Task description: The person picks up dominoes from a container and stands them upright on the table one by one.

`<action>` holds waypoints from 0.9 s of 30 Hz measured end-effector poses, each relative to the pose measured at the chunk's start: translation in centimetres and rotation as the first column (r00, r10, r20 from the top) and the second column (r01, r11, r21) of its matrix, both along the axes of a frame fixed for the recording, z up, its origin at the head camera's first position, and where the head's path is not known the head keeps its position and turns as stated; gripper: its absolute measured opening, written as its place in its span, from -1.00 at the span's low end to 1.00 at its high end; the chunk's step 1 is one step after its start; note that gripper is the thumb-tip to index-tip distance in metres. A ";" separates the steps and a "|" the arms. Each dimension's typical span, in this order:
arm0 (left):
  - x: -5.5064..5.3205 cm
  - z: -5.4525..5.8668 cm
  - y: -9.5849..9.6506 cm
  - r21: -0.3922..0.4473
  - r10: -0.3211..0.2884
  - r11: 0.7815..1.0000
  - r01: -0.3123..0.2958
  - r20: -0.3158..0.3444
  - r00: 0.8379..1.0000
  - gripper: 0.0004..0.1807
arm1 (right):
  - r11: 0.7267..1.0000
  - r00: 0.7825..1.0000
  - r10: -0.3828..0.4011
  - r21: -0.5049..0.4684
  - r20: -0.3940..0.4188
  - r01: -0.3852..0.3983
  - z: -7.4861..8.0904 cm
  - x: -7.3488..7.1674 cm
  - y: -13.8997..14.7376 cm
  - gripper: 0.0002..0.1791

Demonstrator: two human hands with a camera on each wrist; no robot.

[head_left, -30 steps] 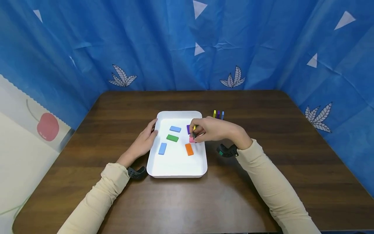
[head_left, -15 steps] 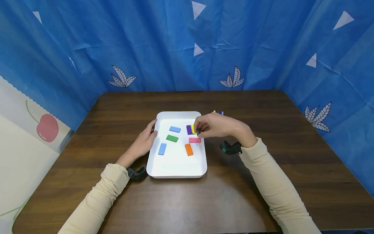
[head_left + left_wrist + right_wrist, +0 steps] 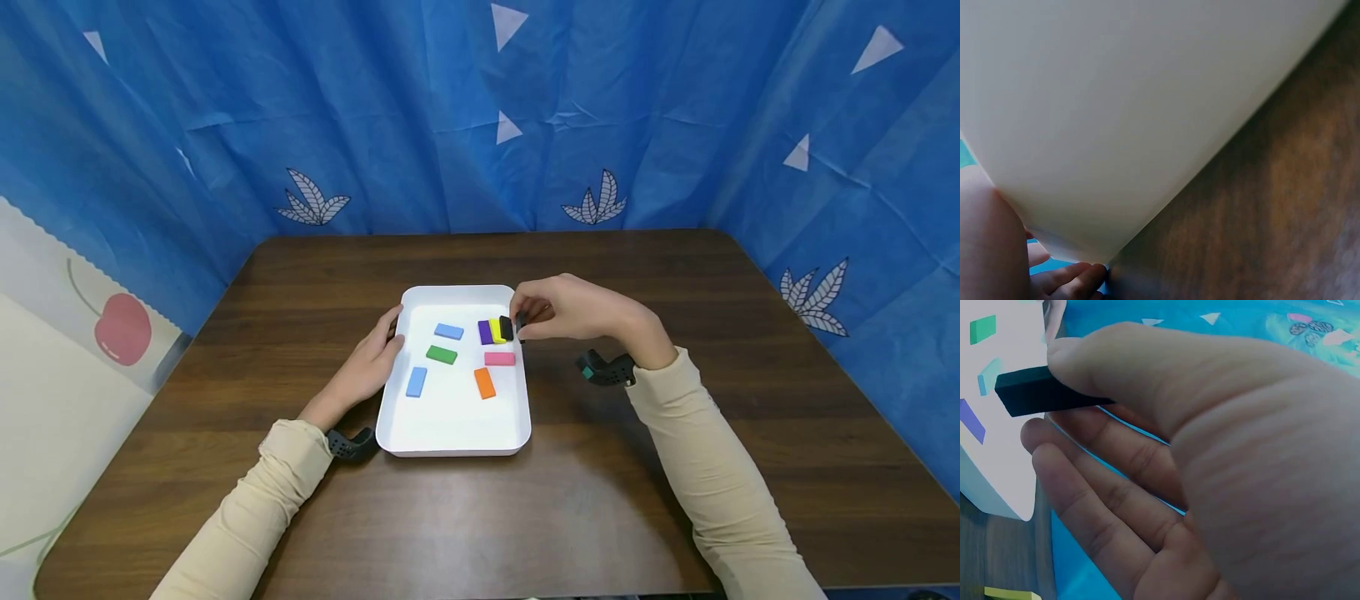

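My left hand (image 3: 366, 358) grips the left wall of a white tray (image 3: 450, 433); in the left wrist view the thumb (image 3: 991, 237) lies at the rim. At the tray's right edge, my right hand (image 3: 566, 307) pinches a black block (image 3: 1029, 390) between thumb and index finger, the other fingers loosely bent. Just left of it, inside the tray, another black block (image 3: 506, 327) sits beside a yellow block (image 3: 496, 331) and a purple block (image 3: 484, 332). A pink block (image 3: 499, 359) and an orange block (image 3: 485, 383) lie nearer the front.
Two light blue blocks, one farther back (image 3: 448, 332) and one nearer (image 3: 416, 382), and a green block (image 3: 442, 355) lie in the tray's left half. Outside the tray, a yellow block (image 3: 1010, 593) shows in the right wrist view. Blue curtains surround the brown table (image 3: 637, 517).
My right hand has moved right and back from over the tray to its right edge, still pinching a dark piece. The pink, yellow and black blocks have come into view. My left hand has stayed put.
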State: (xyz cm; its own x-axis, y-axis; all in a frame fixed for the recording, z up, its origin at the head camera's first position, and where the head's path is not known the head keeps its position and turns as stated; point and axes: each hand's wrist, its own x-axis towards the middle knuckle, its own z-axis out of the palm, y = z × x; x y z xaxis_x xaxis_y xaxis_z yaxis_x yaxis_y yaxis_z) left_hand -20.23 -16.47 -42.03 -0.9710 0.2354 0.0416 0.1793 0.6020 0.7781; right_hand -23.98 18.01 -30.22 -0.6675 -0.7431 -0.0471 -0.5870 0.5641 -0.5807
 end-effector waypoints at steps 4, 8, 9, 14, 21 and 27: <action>0.1 0.0 0.0 0.003 0.001 1.000 -0.001 0.001 1.000 -0.33 | 1.000 1.000 -0.026 -0.008 -0.007 0.026 0.2 -0.1 0.6 -0.70; 0.1 0.0 0.1 0.001 0.005 1.000 -0.005 0.005 1.000 -0.33 | 0.998 0.998 -0.062 -0.010 -0.015 0.062 0.5 -0.3 1.3 -0.71; 0.1 0.0 0.1 0.001 0.006 1.000 -0.006 0.006 1.000 -0.33 | 0.998 0.997 -0.069 -0.010 -0.020 0.069 0.6 -0.3 1.5 -0.71; 0.0 -0.1 0.1 0.004 0.006 1.000 -0.006 0.005 1.000 -0.33 | 0.995 0.994 -0.099 -0.015 -0.051 0.099 0.6 -0.7 2.4 -0.72; 0.0 0.0 0.0 0.004 0.004 1.000 -0.004 0.004 1.000 -0.33 | 0.991 0.988 -0.135 -0.022 -0.071 0.134 0.4 -1.3 3.8 -0.71; 0.0 0.0 0.0 0.005 0.004 1.000 -0.004 0.003 1.000 -0.33 | 0.982 0.980 -0.188 -0.011 -0.072 0.187 0.1 -1.9 4.7 -0.71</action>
State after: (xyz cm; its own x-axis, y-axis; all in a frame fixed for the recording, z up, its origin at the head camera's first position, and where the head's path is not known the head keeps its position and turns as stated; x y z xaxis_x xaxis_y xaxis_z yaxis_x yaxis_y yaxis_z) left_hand -20.18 -16.44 -42.00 -0.9720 0.2316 0.0395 0.1745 0.5991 0.7814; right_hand -25.84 22.68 -30.12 -0.7966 -0.6044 0.0095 -0.5117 0.6658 -0.5430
